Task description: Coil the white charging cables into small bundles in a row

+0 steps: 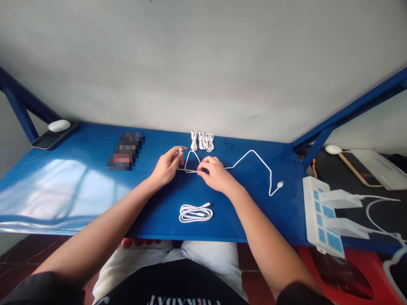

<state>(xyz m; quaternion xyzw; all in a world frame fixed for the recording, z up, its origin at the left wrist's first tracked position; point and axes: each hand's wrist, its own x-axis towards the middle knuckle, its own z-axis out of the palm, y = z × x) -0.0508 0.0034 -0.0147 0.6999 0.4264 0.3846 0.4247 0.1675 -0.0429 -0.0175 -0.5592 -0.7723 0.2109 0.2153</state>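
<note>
A white USB cable runs between my two hands over the blue tabletop. Its USB plug lies free on the right. My left hand is closed on the cable near its other end, a small connector showing between thumb and forefinger. With thumb and fingertips, my right hand pinches the same cable, where a loop stands between the hands. Behind them lie three bundled white cables side by side. Closer to me rests a loosely coiled white cable.
A blurred-out dark object lies left on the blue table. At the far left, a white mouse sits on a dark phone-like slab. A white power strip with plugged-in adapters borders the right edge. A wall rises behind.
</note>
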